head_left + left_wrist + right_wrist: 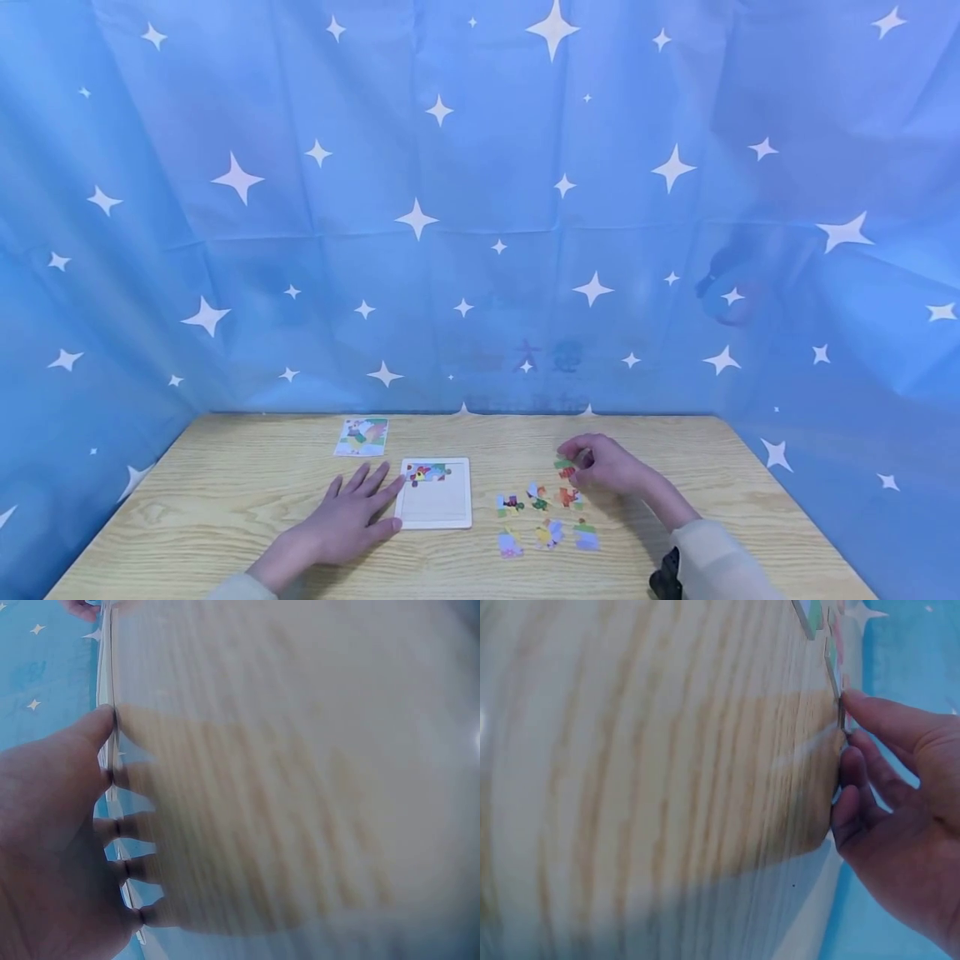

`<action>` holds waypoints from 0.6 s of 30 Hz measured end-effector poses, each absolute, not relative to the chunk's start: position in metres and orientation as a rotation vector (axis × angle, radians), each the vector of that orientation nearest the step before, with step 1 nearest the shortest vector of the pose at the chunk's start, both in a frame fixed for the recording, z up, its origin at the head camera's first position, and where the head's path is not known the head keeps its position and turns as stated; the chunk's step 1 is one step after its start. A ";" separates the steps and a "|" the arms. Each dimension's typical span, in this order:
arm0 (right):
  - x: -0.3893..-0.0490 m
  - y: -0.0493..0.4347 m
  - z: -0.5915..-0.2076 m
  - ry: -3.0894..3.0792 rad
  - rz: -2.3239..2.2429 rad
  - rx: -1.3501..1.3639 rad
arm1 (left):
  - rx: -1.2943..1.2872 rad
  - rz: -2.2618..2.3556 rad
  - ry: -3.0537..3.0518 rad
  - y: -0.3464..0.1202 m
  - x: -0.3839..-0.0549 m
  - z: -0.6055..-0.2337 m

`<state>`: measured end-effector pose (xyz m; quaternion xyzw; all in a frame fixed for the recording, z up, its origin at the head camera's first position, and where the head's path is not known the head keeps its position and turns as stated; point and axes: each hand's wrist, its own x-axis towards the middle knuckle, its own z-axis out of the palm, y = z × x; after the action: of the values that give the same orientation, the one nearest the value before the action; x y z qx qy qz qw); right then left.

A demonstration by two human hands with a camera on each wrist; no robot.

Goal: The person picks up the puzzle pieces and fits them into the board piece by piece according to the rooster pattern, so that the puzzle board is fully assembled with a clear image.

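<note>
My left hand (347,515) lies with fingers spread on the table, its thumb and index fingertip at the left edge of a white puzzle tray (435,525). A strip of joined puzzle pieces (426,473) fills part of the tray's upper left. My right hand (609,467) pinches a green and red puzzle piece (566,470) between thumb and fingers, low over the table, at the back right of the loose pieces. In the right wrist view, the thumb (866,709) meets the thin piece and the other fingers curl beneath. The left wrist view shows straight fingers flat on the wood.
Several loose puzzle pieces (587,537) are spread in rows between the tray and my right hand. A small picture card (362,437) lies behind the left hand, near the back of the wooden table (262,467). A blue curtain (480,275) with white stars hangs around it.
</note>
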<state>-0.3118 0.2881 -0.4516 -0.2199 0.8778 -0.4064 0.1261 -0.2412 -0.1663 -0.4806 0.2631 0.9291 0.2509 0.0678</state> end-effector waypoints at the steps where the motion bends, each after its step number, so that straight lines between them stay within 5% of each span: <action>1: -0.312 0.288 -0.452 2.555 -1.186 -0.642 | 0.791 0.755 2.797 -0.166 -0.241 -0.481; 18: -0.309 0.287 -0.452 2.587 -1.168 -0.666 | 0.773 0.742 2.799 -0.168 -0.243 -0.484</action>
<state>-0.3085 0.2872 -0.4517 -0.2269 0.8816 -0.3982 0.1127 -0.2433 -0.1681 -0.4839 0.2573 0.9314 0.2470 0.0723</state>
